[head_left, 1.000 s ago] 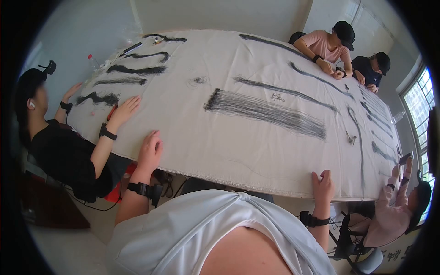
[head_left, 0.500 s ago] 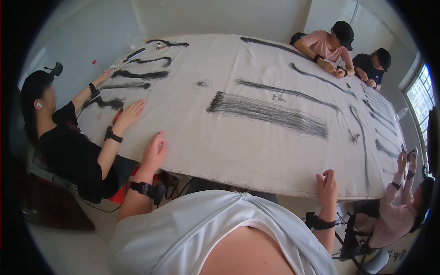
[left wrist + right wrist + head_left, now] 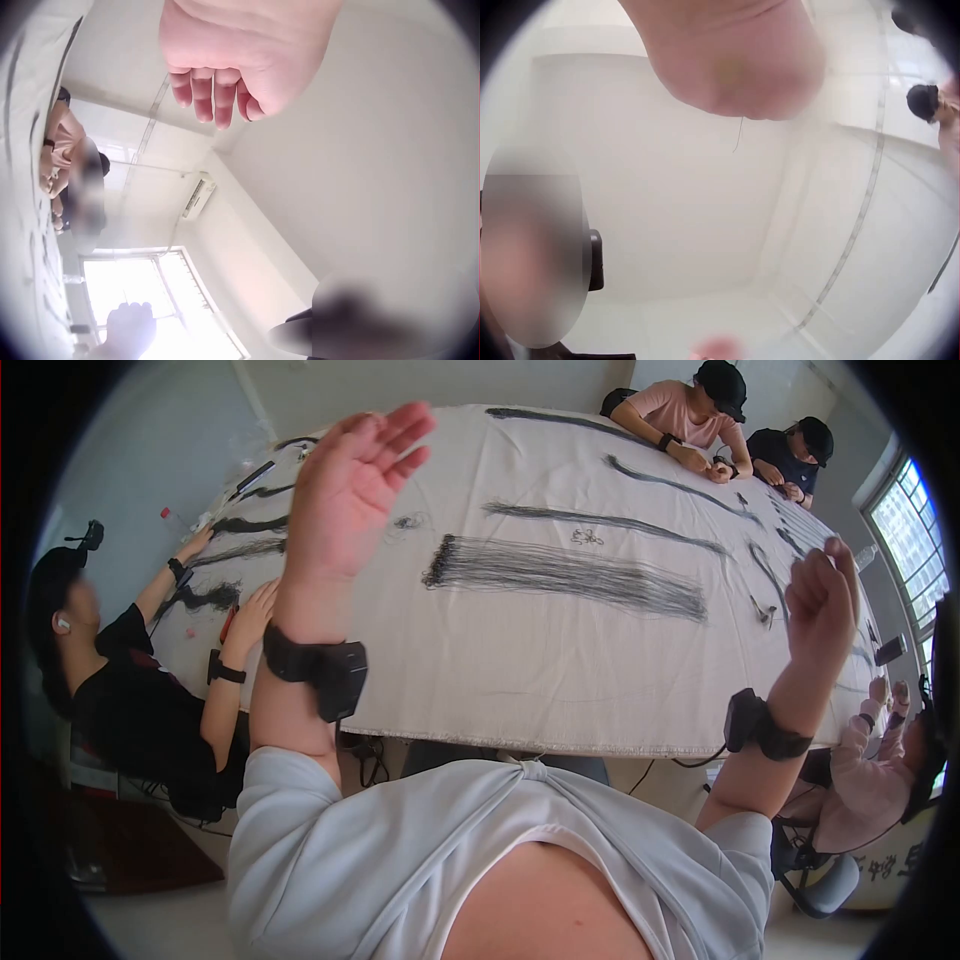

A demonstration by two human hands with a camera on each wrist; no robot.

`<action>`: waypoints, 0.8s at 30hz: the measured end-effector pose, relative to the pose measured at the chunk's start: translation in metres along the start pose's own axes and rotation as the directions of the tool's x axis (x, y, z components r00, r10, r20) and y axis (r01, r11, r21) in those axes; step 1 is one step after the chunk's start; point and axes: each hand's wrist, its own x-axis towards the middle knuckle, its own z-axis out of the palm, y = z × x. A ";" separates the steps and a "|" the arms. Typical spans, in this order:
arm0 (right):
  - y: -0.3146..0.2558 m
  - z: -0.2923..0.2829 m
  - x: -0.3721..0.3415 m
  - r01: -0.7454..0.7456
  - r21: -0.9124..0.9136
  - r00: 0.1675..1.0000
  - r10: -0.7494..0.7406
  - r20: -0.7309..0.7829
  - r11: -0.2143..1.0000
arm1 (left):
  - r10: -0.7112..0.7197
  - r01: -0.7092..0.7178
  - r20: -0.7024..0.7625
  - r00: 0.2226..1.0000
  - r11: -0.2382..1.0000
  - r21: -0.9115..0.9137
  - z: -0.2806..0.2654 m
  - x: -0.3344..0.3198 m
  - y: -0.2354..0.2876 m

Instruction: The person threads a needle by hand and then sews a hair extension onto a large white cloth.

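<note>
Both my hands are raised above the cloth-covered table in the head view. My left hand shows its palm, its fingers loosely bent and apart, holding nothing. Off to the right my right hand hangs in the air with its fingers loosely curled. A thin dark strand sticks out past that hand's edge in the right wrist view; the fingers are hidden there. Below and between the hands, a wide bundle of dark hair-like strands lies spread on the white cloth.
Narrower dark bundles lie further back, others at left and right. A small tangle sits between two bundles. A person in black sits at left, a person in pink at right, two more people at the far right corner.
Both my hands have lifted from the table's near edge, rising up and forward. The view has tilted and shifted slightly. The bundles have stayed in place.
</note>
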 end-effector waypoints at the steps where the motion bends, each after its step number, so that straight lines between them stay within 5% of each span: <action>1: 0.013 0.014 0.008 -0.026 0.027 0.999 0.024 0.047 0.999 | -0.032 0.034 0.042 0.999 0.998 -0.053 0.008 0.004 -0.019; 3: 0.040 0.047 0.017 -0.145 0.035 0.984 0.140 0.112 0.989 | -0.129 0.133 0.103 0.986 0.991 -0.034 0.016 0.003 -0.061; 6: 0.100 0.071 0.013 -0.336 -0.047 0.903 0.336 0.269 0.941 | -0.317 0.316 0.003 0.949 0.948 0.028 0.022 -0.015 -0.122; 11: 0.195 0.071 -0.025 -0.572 -0.011 0.799 0.560 0.220 0.820 | -0.565 0.566 -0.058 0.823 0.825 -0.011 -0.013 -0.055 -0.207; 19: 0.243 0.051 -0.041 -0.700 0.263 0.709 0.689 0.149 0.664 | -0.655 0.654 -0.048 0.754 0.756 -0.034 -0.025 -0.068 -0.227; 24: 0.242 0.053 -0.041 -0.768 0.243 0.634 0.757 0.157 0.593 | -0.675 0.675 -0.048 0.736 0.737 -0.014 -0.024 -0.065 -0.220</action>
